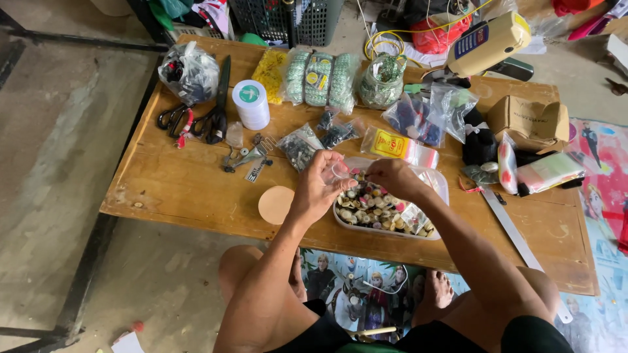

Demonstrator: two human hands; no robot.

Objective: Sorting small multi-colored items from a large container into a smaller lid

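Low wooden table, tray of buttons, two hands at work above it.

Item: wooden table [190, 189] on a bare concrete floor [59, 150] (patterned mat under the sitter's knees) — crowded with bagged trimmings, black scissors [216, 104] and a white tape roll [251, 103]. Clear plastic tray [439, 186] of mixed buttons sits near the front edge. Left hand [319, 186] pinches a small clear bag [340, 171] — fingers curled, not fully shut. Right hand [392, 176] is closed to a pinch at the bag's mouth; what it grips is too small to tell. Risk, as judged: a button could slip from the pinch and roll off to the floor.
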